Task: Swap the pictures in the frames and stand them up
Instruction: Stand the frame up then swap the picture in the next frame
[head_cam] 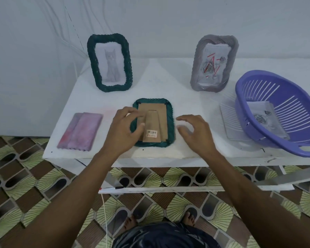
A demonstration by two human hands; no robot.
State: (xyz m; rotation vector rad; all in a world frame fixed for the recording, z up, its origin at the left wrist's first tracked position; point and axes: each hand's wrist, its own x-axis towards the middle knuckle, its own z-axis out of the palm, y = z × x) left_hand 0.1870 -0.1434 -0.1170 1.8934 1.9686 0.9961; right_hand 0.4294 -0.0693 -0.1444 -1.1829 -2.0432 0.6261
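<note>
Teal frame (161, 115) lies face-down mid-counter (159, 83), long axis running away from me. L hand (125, 129) sits over its left edge, fingers curled; gripping or just touching, can't tell. R hand (195, 135) hovers slack just right, holding nothing.

Likely a room in a home: patterned floor (34, 185), plain white wall (168, 24), small white table (168, 86) bearing a plastic basket (258, 72) and folded cloth (81, 131), bare feet (189, 218) below.
</note>
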